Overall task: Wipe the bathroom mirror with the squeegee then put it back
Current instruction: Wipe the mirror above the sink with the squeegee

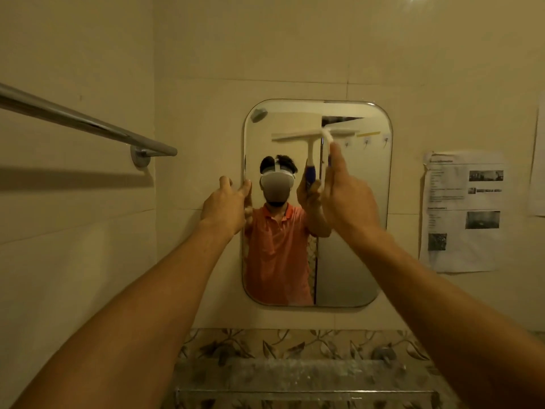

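Fingers (336,156) of right hand (348,199) gripping squeegee (326,136) handle; blade at 12 o'clock, axis 9-to-3, high on mirror (348,261). Left hand (227,202) relaxed, touching 9 o'clock edge.

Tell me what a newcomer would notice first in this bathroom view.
The mirror at centre draws the eye, showing the person's reflection in an orange shirt. The right hand holds a white squeegee against the upper glass, while the left hand rests at the mirror's left edge. A chrome towel rail juts from the left wall.
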Action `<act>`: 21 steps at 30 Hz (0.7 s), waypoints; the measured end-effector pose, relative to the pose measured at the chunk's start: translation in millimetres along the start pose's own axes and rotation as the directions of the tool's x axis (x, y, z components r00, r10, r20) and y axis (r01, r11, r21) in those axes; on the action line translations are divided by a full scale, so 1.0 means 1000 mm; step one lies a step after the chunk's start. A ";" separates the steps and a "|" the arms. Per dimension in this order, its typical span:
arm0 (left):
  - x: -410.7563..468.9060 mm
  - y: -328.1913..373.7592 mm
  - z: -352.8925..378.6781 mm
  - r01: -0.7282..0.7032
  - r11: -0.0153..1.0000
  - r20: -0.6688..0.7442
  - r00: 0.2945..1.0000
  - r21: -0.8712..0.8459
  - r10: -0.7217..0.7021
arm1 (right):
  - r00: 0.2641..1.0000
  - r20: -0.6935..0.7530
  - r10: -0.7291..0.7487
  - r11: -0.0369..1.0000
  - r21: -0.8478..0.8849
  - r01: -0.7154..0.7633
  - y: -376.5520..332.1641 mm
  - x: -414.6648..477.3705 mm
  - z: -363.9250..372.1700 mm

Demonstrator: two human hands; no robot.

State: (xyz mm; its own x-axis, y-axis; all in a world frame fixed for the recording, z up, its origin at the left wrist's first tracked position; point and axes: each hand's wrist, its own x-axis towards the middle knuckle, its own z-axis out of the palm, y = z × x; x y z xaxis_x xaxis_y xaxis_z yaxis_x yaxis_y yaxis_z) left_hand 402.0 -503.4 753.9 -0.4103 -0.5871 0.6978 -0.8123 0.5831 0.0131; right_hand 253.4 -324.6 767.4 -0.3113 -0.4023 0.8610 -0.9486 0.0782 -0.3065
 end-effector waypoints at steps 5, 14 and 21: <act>0.000 0.000 -0.002 0.019 1.000 0.027 0.999 -0.005 -0.019 | 0.999 -0.041 0.023 0.995 -0.101 -0.027 -0.025 0.057 -0.017; 0.002 -0.001 -0.003 0.003 1.000 0.035 0.999 0.026 -0.004 | 0.997 -0.023 0.079 0.984 -0.160 -0.081 -0.015 0.021 0.026; 0.001 0.003 -0.005 0.024 1.000 0.040 0.999 -0.016 -0.024 | 0.991 0.049 0.127 0.984 -0.135 -0.119 0.002 -0.076 0.063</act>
State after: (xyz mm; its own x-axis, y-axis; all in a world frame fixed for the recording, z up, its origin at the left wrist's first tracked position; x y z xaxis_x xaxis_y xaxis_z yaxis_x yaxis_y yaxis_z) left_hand 401.4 -499.2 758.1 -0.4070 -0.6226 0.6683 -0.8152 0.5777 0.0418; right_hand 278.6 -350.8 675.7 -0.4259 -0.4332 0.7943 -0.9036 0.2476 -0.3495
